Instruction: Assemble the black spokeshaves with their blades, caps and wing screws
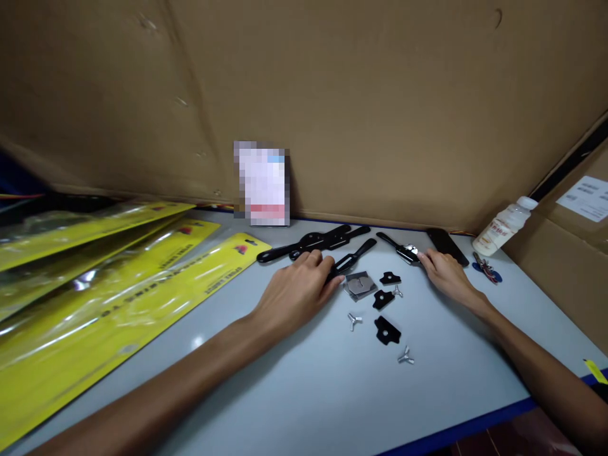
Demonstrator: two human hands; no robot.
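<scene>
My left hand (pixel 297 288) lies over a black two-handled tool body (pixel 354 255), fingers curled around its middle. Behind it lie two more black tool bodies (pixel 316 242). My right hand (pixel 444 272) rests on another black tool (pixel 403 250) with a shiny metal part, fingertips touching it. Between the hands lie small square metal blades (pixel 360 284), three black cap pieces (pixel 387 330) and silver wing nuts (pixel 354 320), all loose on the grey table (pixel 304 392).
Yellow packaging cards in clear plastic (pixel 95 297) overlap on the left. A cardboard wall (pixel 332 95) stands behind. A black phone (pixel 446 246), a white bottle (pixel 503 227), keys (pixel 485 267) and a cardboard box (pixel 570 234) are at the right.
</scene>
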